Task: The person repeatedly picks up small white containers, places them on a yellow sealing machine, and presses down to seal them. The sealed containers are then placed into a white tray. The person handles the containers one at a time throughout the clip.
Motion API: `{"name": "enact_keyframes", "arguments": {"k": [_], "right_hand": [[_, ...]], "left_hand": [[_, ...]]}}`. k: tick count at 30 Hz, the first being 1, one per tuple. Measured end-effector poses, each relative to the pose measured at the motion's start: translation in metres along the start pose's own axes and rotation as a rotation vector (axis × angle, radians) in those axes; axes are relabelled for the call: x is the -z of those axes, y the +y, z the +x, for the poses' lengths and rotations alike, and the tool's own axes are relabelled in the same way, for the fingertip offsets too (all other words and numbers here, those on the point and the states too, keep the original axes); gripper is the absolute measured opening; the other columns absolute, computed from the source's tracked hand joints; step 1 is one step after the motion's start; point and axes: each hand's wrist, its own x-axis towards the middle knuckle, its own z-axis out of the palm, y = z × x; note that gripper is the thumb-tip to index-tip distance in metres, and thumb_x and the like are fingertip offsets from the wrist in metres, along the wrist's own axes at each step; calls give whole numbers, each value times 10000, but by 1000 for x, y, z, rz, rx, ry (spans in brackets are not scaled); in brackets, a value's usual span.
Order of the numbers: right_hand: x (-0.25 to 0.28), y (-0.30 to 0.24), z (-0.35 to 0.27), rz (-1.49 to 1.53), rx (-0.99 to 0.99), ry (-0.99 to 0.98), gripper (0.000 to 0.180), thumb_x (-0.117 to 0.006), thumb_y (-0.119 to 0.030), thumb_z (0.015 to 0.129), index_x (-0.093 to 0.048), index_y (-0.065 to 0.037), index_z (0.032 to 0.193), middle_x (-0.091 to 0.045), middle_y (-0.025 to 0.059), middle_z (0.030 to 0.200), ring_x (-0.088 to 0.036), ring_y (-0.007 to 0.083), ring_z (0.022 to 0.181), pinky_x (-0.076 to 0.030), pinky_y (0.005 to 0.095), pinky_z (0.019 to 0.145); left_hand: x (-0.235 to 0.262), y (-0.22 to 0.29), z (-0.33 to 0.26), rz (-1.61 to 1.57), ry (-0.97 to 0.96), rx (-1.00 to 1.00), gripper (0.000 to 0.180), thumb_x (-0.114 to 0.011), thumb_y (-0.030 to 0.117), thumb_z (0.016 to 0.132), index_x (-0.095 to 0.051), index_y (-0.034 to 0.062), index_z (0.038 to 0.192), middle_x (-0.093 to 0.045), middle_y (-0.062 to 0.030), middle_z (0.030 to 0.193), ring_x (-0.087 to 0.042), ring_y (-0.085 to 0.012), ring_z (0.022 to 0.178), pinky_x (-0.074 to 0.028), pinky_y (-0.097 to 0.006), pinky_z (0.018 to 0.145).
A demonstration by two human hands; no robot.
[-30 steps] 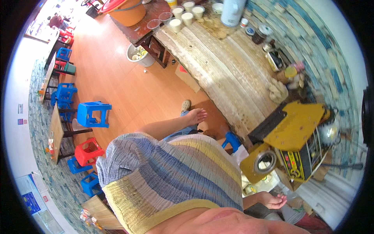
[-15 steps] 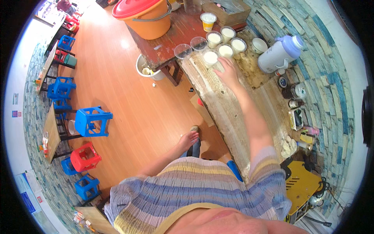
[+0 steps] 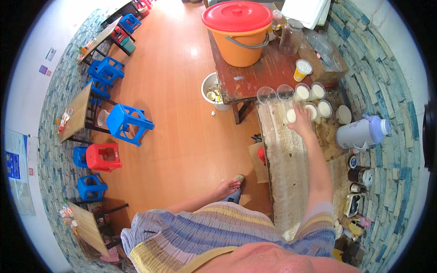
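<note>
Closing in fast, the right hand (image 3: 301, 122) has travelled from just short of the cups onto the nearest one, while the left hand still hangs low. And look at that right arm: bare forearm stretched long across the wooden tabletop (image 3: 289, 182), sleeve bunched above the elbow, wrist almost in line. Its fingers are drawn in narrow, thumb opposed, holding the white-filled plastic cup (image 3: 290, 115) at the left end of the front row; whether the base has lifted, I can't tell!

Over to the left hand (image 3: 228, 187): forearm angled out over the floor, fingers loosely extended, gripping nothing.

Now the surfaces! Pale, worn planks run under the arm, streaked and stained, butting against a scuffed red-painted table (image 3: 246, 84). Four more white-filled cups (image 3: 318, 91) cluster just beside the held one, round-rimmed and thin-walled, with two see-through plastic cups (image 3: 285, 93) to their left. Behind them, a yellow-and-white cup (image 3: 303, 69); further back, a smooth orange bucket (image 3: 239, 48) under a glossy red lid (image 3: 236, 16). Off right, a lilac-topped thermos (image 3: 359, 134) leans near a round white bowl (image 3: 343, 114).
</note>
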Motion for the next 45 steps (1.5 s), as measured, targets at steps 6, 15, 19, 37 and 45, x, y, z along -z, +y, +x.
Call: {"name": "enact_keyframes", "arguments": {"k": [6, 15, 19, 37, 45], "right_hand": [[50, -40, -84, 110, 21, 118, 935, -785, -204, 561, -340, -61, 1370, -492, 165, 1240, -442, 345, 1134, -365, 406, 988], [147, -140, -324, 235, -146, 297, 838, -782, -213, 558, -441, -55, 1307, -536, 137, 1220, -489, 316, 1108, -412, 378, 942], [165, -184, -449, 39, -325, 326, 883, -794, -318, 525, -443, -102, 1306, -566, 94, 1126, -520, 287, 1033, -461, 390, 864], [152, -265, -817, -137, -1129, 386, 846, -801, -285, 560, -453, -60, 1297, -546, 149, 1206, -497, 301, 1113, -417, 387, 945], [89, -238, -848, -175, -1146, 483, 811, -798, -314, 568, -487, -20, 1256, -541, 177, 1221, -507, 308, 1083, -436, 382, 925]], "left_hand": [[-23, -29, -3, 70, -168, -15, 188, -499, 229, 920, -578, 80, 1003, -626, -27, 985, -581, -143, 909, -471, -290, 784], [-42, -137, -10, 303, -399, 179, 139, -514, 182, 900, -597, 83, 954, -650, -46, 878, -593, -159, 807, -468, -281, 741], [-71, -189, -55, 509, -574, 243, 143, -499, 178, 906, -599, 79, 932, -636, -33, 867, -586, -157, 833, -457, -286, 764], [-78, -355, -107, 927, -479, 463, 256, -525, 206, 908, -537, 51, 1112, -607, -85, 1045, -559, -189, 979, -447, -307, 864], [-60, -354, -100, 882, -502, 433, 240, -474, 188, 928, -532, 43, 1110, -602, -93, 1044, -553, -202, 1034, -444, -315, 888]]}}
